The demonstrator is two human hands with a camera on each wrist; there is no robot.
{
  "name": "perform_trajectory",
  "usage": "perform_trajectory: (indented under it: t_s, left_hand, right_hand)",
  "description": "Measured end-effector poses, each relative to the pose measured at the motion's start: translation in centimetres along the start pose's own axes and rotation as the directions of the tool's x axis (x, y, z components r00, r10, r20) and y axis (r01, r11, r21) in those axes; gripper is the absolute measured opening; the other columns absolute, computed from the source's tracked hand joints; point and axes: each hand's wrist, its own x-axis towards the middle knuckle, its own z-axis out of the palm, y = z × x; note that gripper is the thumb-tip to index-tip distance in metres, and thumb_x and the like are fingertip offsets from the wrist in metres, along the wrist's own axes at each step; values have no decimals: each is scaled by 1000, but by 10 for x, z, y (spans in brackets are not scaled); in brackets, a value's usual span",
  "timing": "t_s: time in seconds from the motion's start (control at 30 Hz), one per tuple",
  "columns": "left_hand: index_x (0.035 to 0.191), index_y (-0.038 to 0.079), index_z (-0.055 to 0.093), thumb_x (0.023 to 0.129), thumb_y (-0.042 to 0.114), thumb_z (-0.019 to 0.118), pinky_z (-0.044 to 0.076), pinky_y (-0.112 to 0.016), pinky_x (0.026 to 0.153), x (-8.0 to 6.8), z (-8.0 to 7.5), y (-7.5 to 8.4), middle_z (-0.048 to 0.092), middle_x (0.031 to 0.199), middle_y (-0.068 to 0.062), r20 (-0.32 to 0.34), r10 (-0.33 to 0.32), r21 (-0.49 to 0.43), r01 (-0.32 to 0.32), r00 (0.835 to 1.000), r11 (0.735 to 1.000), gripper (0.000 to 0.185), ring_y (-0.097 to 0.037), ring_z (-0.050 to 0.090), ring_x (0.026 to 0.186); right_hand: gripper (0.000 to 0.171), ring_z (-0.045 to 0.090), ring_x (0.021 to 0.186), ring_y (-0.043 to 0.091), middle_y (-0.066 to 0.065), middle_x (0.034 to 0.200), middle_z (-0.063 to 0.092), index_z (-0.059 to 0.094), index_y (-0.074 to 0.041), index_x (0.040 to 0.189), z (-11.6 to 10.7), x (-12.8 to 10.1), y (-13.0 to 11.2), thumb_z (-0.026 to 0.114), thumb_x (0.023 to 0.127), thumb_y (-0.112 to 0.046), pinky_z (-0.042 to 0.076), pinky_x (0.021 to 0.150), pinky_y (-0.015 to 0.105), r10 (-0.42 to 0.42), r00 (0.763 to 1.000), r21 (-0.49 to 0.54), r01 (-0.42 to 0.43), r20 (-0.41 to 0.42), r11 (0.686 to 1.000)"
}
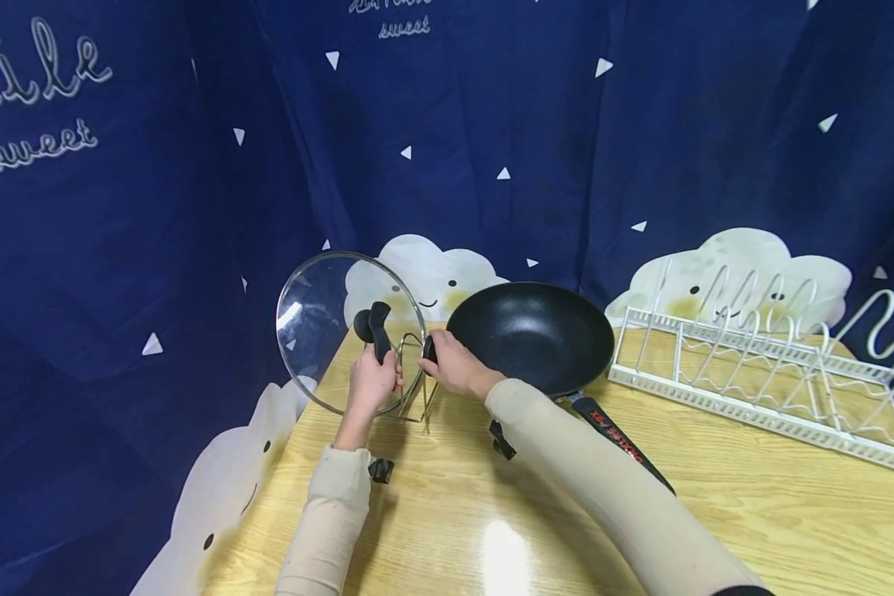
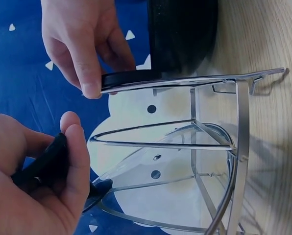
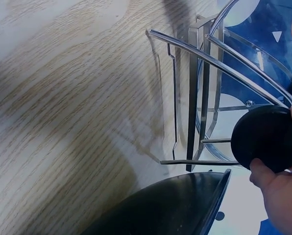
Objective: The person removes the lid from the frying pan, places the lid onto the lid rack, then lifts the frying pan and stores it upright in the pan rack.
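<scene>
Left hand (image 1: 372, 382) gripped the black handle (image 1: 379, 329) of the glass lid (image 1: 343, 331), held upright against the wire stand (image 1: 417, 389) on the surface (image 1: 715, 513). Right hand (image 1: 454, 364) pinched a black disc (image 3: 266, 138) by the wok (image 1: 532, 335).

A dark navy curtain (image 1: 156, 190) hangs behind the light wood-grain table (image 1: 752, 513), covering the whole backdrop. It's printed w/ small white triangles, smiling white clouds (image 1: 745, 265) low down near the table's far edge, and pale script lettering (image 1: 33, 99) at upper left (reads "sweet" below a partly cut-off word). More lettering sits at top centre. The curtain also drops past the table's left edge. A bright overhead-light glare (image 1: 502, 555) shows on the tabletop's near part.
</scene>
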Motion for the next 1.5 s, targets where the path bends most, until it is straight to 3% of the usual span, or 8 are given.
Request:
perform_trajectory:
  t_s: [0.53, 0.7, 0.87, 1.0, 1.3, 1.4, 1.5]
  left_hand:
    - [102, -1, 54, 97, 15, 47, 52, -25, 50, 1, -3, 3, 67, 81, -17, 39, -15, 34, 14, 999, 999, 18, -25, 67, 57]
    - [100, 0, 54, 97, 17, 49, 54, -32, 59, 1, -6, 6, 66, 80, -16, 39, 0, 104, -4, 999, 995, 18, -30, 68, 63]
    - [94, 1, 59, 94, 22, 55, 49, -40, 71, 4, -11, 8, 64, 79, -12, 2, 22, 241, -22, 1000, 970, 21, -28, 63, 72]
    - [94, 0, 62, 92, 23, 57, 47, -42, 77, 6, -19, 13, 65, 86, -13, -19, 27, 293, -20, 999, 956, 23, -31, 61, 81]
    - [87, 13, 63, 93, 31, 54, 48, -48, 63, 11, -36, 35, 66, 81, -3, -176, 90, 429, -6, 980, 903, 20, -31, 63, 77]
    - [87, 14, 61, 94, 33, 52, 47, -46, 61, 11, -37, 44, 64, 80, -3, -154, 125, 463, -41, 980, 886, 22, -30, 61, 75]
    - [91, 14, 61, 95, 33, 49, 47, -44, 61, 9, -35, 54, 63, 83, -4, -69, 132, 500, -80, 989, 862, 23, -29, 60, 74]
  right_hand:
    - [60, 44, 124, 30, 20, 137, 41, 33, 4, 139, -2, -2, 0, 55, 96, -32, 38, 101, 41, 36, 999, 29, -36, -4, 999]
    - [62, 41, 128, 30, 19, 141, 38, 31, 1, 142, -5, -3, 0, 53, 97, -35, 36, 103, 40, 56, 998, 16, -57, 9, 998]
    - [66, 38, 130, 30, 19, 143, 36, 28, -1, 145, -9, -5, 1, 52, 96, -39, 34, 105, 40, 73, 997, -3, -73, 38, 997]
    - [64, 39, 129, 30, 20, 143, 36, 28, -1, 145, -16, -6, 1, 53, 97, -36, 36, 104, 40, 63, 995, -23, -61, 73, 998]
    - [53, 43, 125, 32, 20, 136, 43, 38, 2, 140, -57, -17, 3, 54, 96, -24, 36, 103, 40, 22, 996, -132, -10, 90, 991]
    - [49, 44, 123, 33, 20, 134, 46, 43, 1, 137, -72, -23, 9, 54, 96, -24, 37, 102, 41, 31, 995, -168, -15, 94, 986]
    - [47, 45, 122, 34, 20, 133, 46, 46, 1, 135, -87, -29, 18, 54, 96, -24, 37, 102, 43, 42, 994, -196, -21, 103, 980]
